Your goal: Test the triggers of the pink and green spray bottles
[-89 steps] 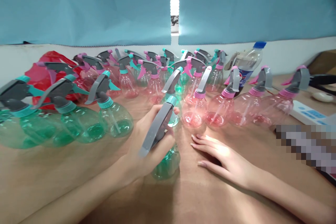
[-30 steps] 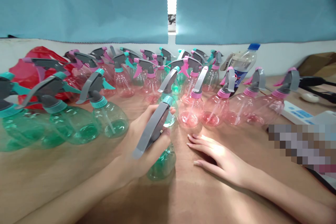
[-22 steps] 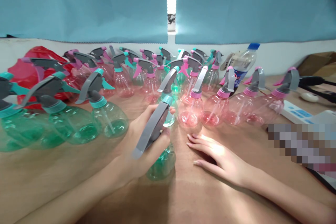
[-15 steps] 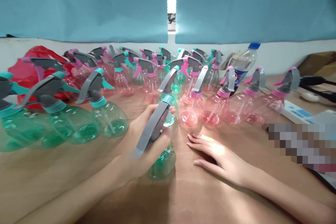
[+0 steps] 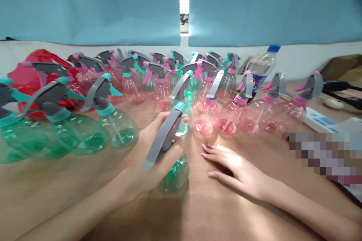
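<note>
My left hand (image 5: 162, 150) is closed around the neck of a green spray bottle (image 5: 174, 177) with a grey and teal trigger head; its fingers partly hide the neck and trigger. The bottle stands upright on the brown table (image 5: 209, 211). My right hand (image 5: 232, 163) rests palm down on the tabletop, fingers stretched out and holding nothing. Just beyond its fingertips stands a pink spray bottle (image 5: 205, 122). Another green spray bottle (image 5: 118, 128) is left of my left hand, and one more with a grey head (image 5: 181, 86) stands behind the held one.
Several pink and green spray bottles (image 5: 134, 88) crowd the back. A red plastic bag (image 5: 36, 71) lies at left. At right are a blue-capped drink bottle (image 5: 264, 66), a white power strip (image 5: 319, 120), a white mouse (image 5: 333, 104) and a cardboard box (image 5: 342, 67). Blue curtains (image 5: 90, 7) hang behind.
</note>
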Tool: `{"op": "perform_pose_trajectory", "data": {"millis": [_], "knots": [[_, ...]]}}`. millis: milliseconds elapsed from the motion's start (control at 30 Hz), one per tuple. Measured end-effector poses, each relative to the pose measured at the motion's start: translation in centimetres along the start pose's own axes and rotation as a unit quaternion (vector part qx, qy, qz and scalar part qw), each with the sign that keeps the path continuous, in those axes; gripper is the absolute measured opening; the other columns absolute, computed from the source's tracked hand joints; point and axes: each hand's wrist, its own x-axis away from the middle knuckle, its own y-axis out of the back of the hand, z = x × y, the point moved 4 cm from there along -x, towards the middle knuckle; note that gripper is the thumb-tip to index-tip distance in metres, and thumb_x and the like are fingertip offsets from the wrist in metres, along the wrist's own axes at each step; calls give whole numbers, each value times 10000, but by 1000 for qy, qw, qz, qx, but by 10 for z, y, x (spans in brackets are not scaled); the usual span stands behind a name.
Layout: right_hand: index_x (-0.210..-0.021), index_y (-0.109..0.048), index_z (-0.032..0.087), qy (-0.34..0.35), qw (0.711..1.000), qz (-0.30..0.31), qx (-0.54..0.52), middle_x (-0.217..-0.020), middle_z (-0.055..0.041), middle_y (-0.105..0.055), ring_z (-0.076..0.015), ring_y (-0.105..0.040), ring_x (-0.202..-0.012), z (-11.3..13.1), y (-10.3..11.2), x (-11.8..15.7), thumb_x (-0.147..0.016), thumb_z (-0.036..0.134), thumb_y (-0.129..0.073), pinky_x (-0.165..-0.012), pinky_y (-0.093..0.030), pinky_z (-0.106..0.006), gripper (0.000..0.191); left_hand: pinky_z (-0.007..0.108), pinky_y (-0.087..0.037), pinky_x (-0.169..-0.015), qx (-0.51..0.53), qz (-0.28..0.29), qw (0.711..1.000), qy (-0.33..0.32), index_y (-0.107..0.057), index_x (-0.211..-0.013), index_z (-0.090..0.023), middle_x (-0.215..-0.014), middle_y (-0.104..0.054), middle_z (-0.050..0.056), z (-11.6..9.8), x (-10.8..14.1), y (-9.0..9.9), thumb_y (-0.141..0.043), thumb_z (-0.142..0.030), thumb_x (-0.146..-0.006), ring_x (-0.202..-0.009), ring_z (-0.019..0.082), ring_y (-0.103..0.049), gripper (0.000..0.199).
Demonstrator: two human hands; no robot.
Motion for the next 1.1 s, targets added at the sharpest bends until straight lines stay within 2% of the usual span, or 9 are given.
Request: {"op": "perform_pose_trajectory", "data": {"millis": [200, 467, 533, 667, 867, 967, 1100], "knots": [[-1410, -468, 259, 8, 1000, -11, -10, -1475, -83, -468, -282, -383, -1385, 1, 1, 0, -946, 437, -527, -1139, -330, -506, 500, 292, -390, -562, -4, 8, 1000, -11, -511, -1029, -248, -710, -472, -49, -3, -2, 2, -483, -167, -733, -554, 138, -450, 308], [-1408, -473, 246, 0, 1000, -6, -3, -1473, -77, -471, -271, -370, -1394, 1, 1, 0, -944, 449, -528, -1150, -324, -483, 510, 274, -331, -508, 6, 17, 1000, -24, -438, -816, -237, -635, -348, -69, -4, -4, 4, -497, -144, -706, -511, 121, -364, 156], [-1411, -469, 244, 3, 1000, -5, 0, -1474, -79, -471, -269, -367, -1395, 1, 0, 0, -945, 449, -525, -1152, -321, -484, 512, 270, -329, -515, -1, 17, 1000, -24, -417, -780, -234, -638, -358, -67, -5, -4, 4, -495, -121, -707, -521, 118, -360, 156], [-1416, -459, 251, 6, 1000, -7, 3, -1474, -80, -469, -273, -372, -1392, 1, 0, 1, -951, 443, -519, -1145, -327, -499, 507, 273, -350, -517, 17, 9, 999, -36, -456, -796, -229, -685, -458, -45, -7, -5, 4, -491, -157, -707, -533, 120, -403, 120], [-1405, -473, 258, 1, 1000, -7, -3, -1468, -76, -479, -274, -374, -1391, 0, 1, 1, -945, 443, -527, -1144, -332, -492, 499, 285, -363, -534, 14, 9, 999, -42, -464, -786, -231, -692, -478, -39, -8, -5, 3, -480, -158, -694, -558, 129, -444, 119], [-1409, -468, 270, 4, 1000, -13, -5, -1468, -75, -478, -281, -381, -1387, 0, 1, 1, -942, 440, -532, -1137, -339, -501, 501, 282, -352, -527, 15, 7, 999, -42, -464, -804, -232, -669, -449, -51, -7, -5, 4, -485, -162, -700, -540, 124, -413, 127], [-1402, -475, 264, 10, 1000, -19, -7, -1463, -84, -483, -286, -389, -1382, 1, 1, 1, -942, 433, -534, -1131, -344, -507, 494, 279, -348, -504, 5, 6, 999, -31, -497, -970, -247, -654, -397, -67, -4, -2, 2, -497, -174, -739, -491, 120, -365, 242]]}}
